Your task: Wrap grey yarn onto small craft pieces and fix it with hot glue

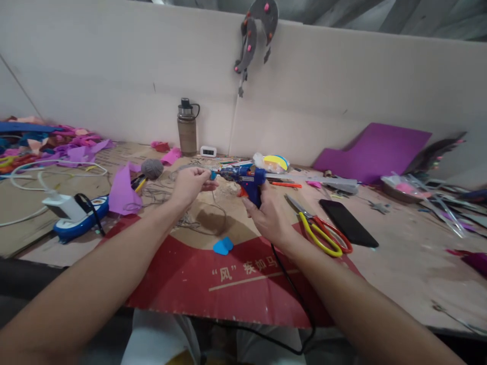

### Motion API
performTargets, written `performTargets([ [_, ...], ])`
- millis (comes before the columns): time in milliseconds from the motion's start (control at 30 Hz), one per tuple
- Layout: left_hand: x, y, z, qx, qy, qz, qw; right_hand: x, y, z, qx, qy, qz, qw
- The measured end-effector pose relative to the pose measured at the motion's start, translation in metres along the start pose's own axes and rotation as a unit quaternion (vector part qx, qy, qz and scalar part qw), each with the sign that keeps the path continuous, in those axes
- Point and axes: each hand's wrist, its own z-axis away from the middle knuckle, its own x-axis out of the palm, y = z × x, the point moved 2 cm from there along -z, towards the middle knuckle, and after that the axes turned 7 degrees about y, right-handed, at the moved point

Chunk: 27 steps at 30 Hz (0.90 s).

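My right hand (pixel 266 215) is wrapped round the handle of a blue hot glue gun (pixel 249 178), its nozzle pointing left and a long clear glue stick (pixel 292 177) sticking out of its back. Just in front of the nozzle, my left hand (pixel 194 183) pinches a small blue piece (pixel 213 175), which seems to touch the tip; exact contact is too small to tell. A thin grey string hangs below the left fingers. On the red cardboard (pixel 190 281) under the hands lies a blue heart-shaped cutout (pixel 223 246).
Scissors (pixel 319 230) and a black phone (pixel 348 222) lie right of my right hand. A blue power strip (pixel 81 220) and grey yarn ball (pixel 152 169) are at left. Behind stand a bottle (pixel 187 129) and small clock (pixel 208 151). The glue gun's black cord (pixel 292 286) drops over the front edge.
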Motion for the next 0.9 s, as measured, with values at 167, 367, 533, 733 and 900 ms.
performTargets([
  [167,0.0025,0.0012,0.0024,0.001,-0.009,0.012,1.0,0.0001,-0.0045,-0.0009,0.008,-0.004,0.021,1.0],
  [367,0.0046,0.0031,0.0066,0.002,-0.024,0.021,0.999,0.0012,-0.0057,0.0,0.004,0.0,0.034,0.999],
  [533,0.0067,0.0053,0.0096,-0.009,-0.022,0.026,0.999,0.0033,-0.0063,0.0008,0.008,-0.003,0.046,0.999],
  [733,0.0065,0.0044,0.0082,-0.004,-0.026,0.02,0.999,0.0031,-0.0085,0.0013,0.012,-0.002,0.07,0.997],
  [900,0.0047,0.0038,0.0065,0.009,-0.021,0.018,1.0,0.0016,-0.007,0.0016,0.029,0.007,0.085,0.996],
])
